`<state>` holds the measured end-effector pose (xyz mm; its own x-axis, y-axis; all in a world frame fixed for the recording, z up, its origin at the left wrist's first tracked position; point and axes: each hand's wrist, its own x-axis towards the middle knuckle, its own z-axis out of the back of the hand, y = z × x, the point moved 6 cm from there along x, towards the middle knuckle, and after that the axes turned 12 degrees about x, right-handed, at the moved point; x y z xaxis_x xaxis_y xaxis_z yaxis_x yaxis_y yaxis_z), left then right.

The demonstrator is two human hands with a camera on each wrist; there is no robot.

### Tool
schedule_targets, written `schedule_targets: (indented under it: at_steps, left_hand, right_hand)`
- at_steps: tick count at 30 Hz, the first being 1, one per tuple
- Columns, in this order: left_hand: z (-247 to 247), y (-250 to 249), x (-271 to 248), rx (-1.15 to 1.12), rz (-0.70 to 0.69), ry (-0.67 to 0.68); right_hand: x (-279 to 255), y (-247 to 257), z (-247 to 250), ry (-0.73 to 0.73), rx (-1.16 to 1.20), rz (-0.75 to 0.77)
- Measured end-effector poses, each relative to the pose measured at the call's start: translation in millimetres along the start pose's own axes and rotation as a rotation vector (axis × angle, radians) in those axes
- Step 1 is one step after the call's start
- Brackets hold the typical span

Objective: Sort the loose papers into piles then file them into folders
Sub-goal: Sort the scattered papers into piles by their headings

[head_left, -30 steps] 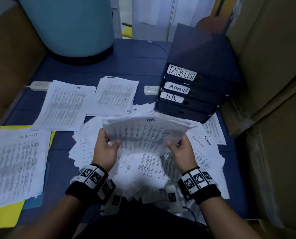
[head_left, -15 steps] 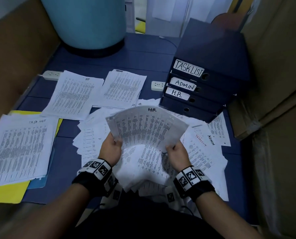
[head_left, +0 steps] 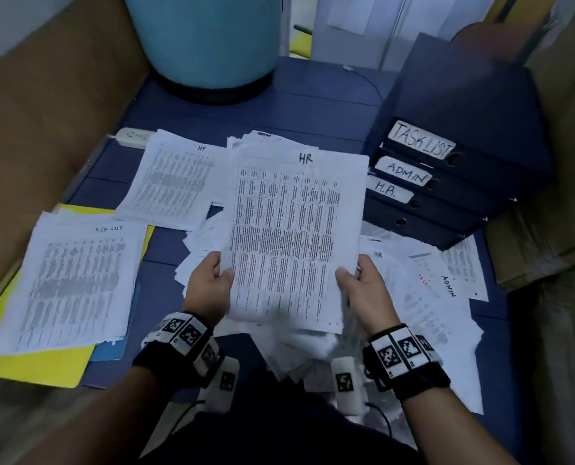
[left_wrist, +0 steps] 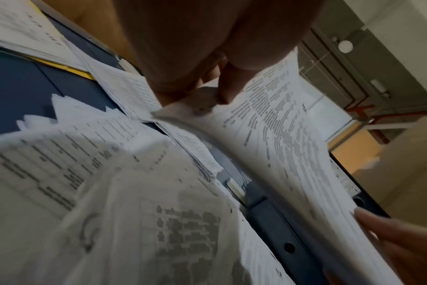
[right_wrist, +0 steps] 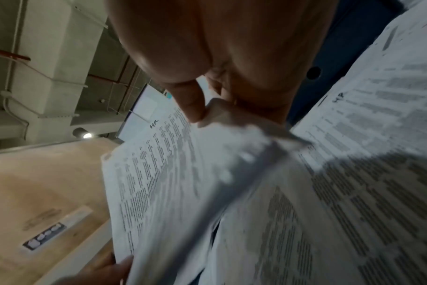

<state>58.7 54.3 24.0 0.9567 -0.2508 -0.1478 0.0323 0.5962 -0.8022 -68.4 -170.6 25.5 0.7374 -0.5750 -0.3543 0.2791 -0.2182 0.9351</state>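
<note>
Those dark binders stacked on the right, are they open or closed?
Closed. The four binders lie flat in a stack, covers shut, spines labelled TASKLIST, ADMIN and H.R. facing out. No papers visibly stick out of them.

This looked like an office storeroom. Four dark lever-arch binders [head_left: 447,182] lay stacked with handwritten spine labels TASKLIST, ADMIN and H.R., printed sheets [head_left: 172,182] covered a blue table [head_left: 313,109], cardboard boxes [head_left: 554,203] crowded its side, and bare concrete beams [right_wrist: 44,63] and pipes ran overhead.

HR sheet [head_left: 293,236] held up over loose papers [head_left: 423,307]
White, printed in columns, lifted above the blue tabletop's near edge; labelled folders [head_left: 447,182] stacked at the right edge.
</note>
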Motion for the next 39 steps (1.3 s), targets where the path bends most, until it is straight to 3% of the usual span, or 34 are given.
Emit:
schedule_targets:
  at_steps: [3, 6, 9, 14, 18, 26, 33, 39]
  left_hand:
    - [30.2, 25.9, 24.0, 0.034, 0.027, -0.052]
    - [56.2, 51.1, 45.0, 0.072, 0.070, -0.062]
    - [84.9, 74.4, 68.9, 0.082, 0.109, -0.087]
    - [121.4, 107.6, 95.1, -0.237, 0.248, -0.054]
    - [145.5, 132.4, 112.0, -0.336, 0.313, -0.040]
    - [172.4, 163.8, 132.8, -0.345, 0.331, -0.034]
    - [161.1, 162.0, 131.3, -0.334, 0.317, 0.029]
    - [117.3, 114.8, 126.5, -0.347, 0.189, 0.187]
  right_hand:
    - [-1.4, -15.6, -42.3, 0.145, -0.110, -0.086]
    - [-4.8, -30.7, -82.1, 0.246, -0.028, -0.191]
    - [5.5, -31.0, -121.8, 0.208, -0.026, -0.172]
    - [52.1, -17.5, -187.0, 0.152, -0.071, -0.131]
    - [104.4, -15.0, -243.7, 0.109, -0.079, -0.136]
    - [177.3, -37.4, -327.0, 0.044, -0.161, -0.340]
    - [172.4, -58.7, -320.1, 0.072, -0.140, -0.418]
    - [125.8, -19.4, -239.2, 0.096, -0.312, -0.212]
